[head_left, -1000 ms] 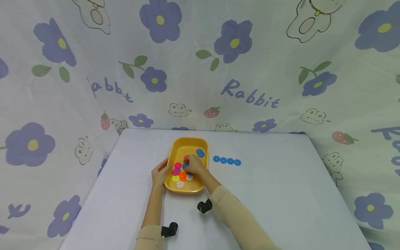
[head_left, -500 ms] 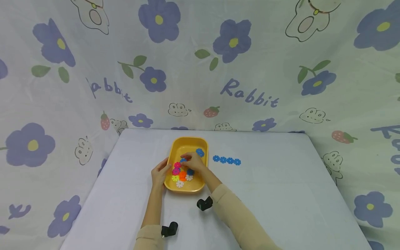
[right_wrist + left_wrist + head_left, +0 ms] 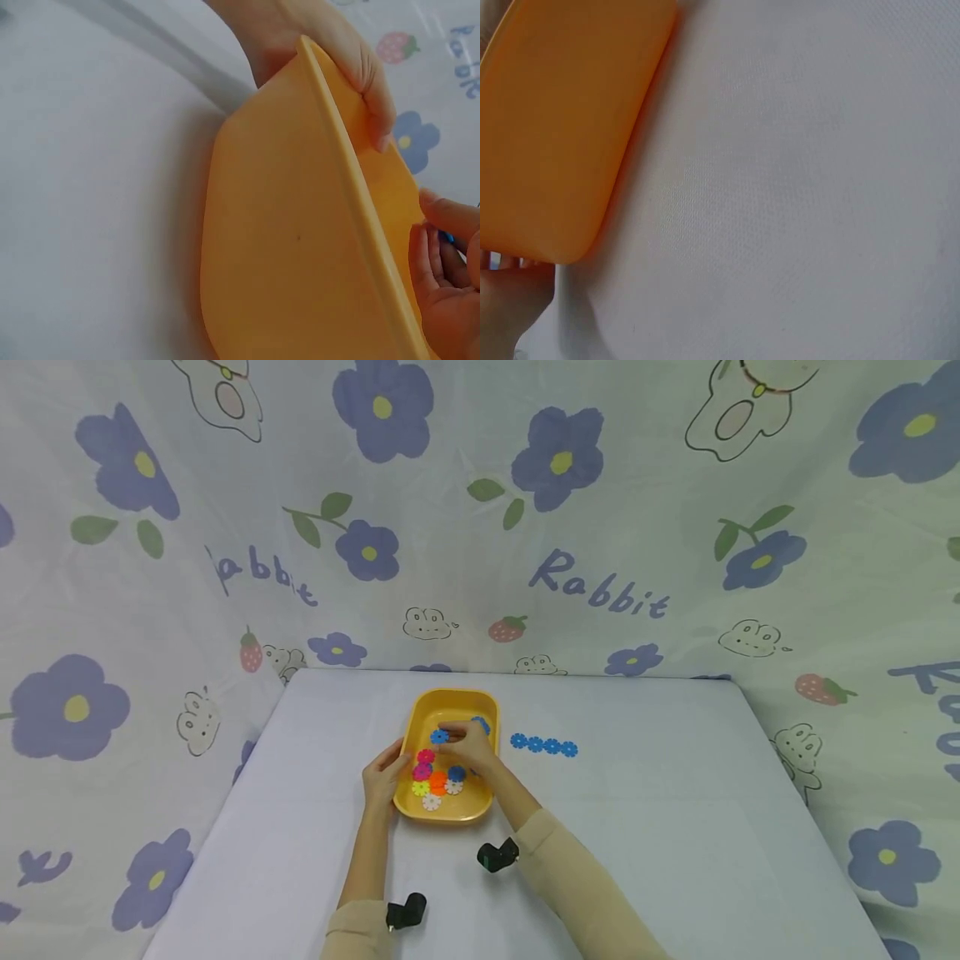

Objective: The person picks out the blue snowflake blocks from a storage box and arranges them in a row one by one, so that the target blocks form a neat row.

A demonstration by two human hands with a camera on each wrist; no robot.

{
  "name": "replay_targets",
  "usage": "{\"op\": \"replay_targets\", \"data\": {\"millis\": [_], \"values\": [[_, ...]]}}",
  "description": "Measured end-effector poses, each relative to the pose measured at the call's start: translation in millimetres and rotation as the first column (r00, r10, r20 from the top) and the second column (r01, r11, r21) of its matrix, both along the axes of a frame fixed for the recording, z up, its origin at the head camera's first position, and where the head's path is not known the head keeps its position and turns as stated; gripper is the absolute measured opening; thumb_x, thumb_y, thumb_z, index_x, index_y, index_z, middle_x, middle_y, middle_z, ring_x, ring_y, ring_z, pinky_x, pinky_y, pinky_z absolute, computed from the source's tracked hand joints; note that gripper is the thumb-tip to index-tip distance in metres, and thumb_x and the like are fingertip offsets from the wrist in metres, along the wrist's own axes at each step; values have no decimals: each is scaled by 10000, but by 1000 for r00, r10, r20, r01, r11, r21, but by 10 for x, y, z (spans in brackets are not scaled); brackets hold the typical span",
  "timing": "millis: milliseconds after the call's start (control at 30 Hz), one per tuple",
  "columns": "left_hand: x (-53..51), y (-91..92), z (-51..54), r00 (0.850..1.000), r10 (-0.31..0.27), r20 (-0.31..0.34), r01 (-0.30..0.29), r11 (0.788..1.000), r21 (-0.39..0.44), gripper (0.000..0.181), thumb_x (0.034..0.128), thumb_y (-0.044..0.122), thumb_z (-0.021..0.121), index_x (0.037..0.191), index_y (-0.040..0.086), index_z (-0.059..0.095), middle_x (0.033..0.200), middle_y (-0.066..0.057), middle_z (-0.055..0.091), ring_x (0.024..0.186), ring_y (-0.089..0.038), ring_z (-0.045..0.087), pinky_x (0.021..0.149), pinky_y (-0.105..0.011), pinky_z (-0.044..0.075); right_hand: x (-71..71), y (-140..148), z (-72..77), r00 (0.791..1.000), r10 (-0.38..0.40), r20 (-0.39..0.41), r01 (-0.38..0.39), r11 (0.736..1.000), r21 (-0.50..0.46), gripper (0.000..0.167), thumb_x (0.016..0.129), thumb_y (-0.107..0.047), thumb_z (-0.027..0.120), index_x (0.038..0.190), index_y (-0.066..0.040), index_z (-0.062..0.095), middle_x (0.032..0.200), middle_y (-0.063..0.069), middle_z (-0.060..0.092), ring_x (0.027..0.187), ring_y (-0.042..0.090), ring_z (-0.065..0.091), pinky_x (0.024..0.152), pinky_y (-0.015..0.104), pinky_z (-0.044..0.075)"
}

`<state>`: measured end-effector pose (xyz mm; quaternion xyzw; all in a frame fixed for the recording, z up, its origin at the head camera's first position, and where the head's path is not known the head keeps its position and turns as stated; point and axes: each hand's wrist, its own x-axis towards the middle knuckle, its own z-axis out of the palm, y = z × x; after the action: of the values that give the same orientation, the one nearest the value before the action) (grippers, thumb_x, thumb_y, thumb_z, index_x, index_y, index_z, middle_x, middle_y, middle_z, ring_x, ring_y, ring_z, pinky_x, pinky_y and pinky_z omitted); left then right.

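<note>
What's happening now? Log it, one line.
left grip: holds tray edge | right grip: pinches blue flower piece over tray | beside tray: row of four blue pieces

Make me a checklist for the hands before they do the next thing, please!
1. Right hand pinching a blue flower: ok.
2. Left hand holding the yellow tray by its side: ok.
3. Tray right side up on the table: ok.
4. Held flower out past the tray's edge: not ok, it's above the tray.
5. Four blue flowers lined up beside the tray: ok.
6. Those four locked tightly together: cannot tell, too small to see.
</note>
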<state>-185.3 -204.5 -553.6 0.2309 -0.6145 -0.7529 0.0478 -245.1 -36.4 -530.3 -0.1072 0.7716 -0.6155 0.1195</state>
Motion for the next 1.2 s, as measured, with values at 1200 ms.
{"op": "replay_targets", "data": {"millis": [1200], "values": [[0,-3,-17,1000,-3,2,3,1000,-10,460,869,107,661,1307,21,547,1354,-160,517,1196,-180,491,887,-127,465,16,901,206,977,-141,-159,142,990,-6,457,757,-91,781,1171,29,629,1105,133,655,920,237,609,811,290,552]]}}
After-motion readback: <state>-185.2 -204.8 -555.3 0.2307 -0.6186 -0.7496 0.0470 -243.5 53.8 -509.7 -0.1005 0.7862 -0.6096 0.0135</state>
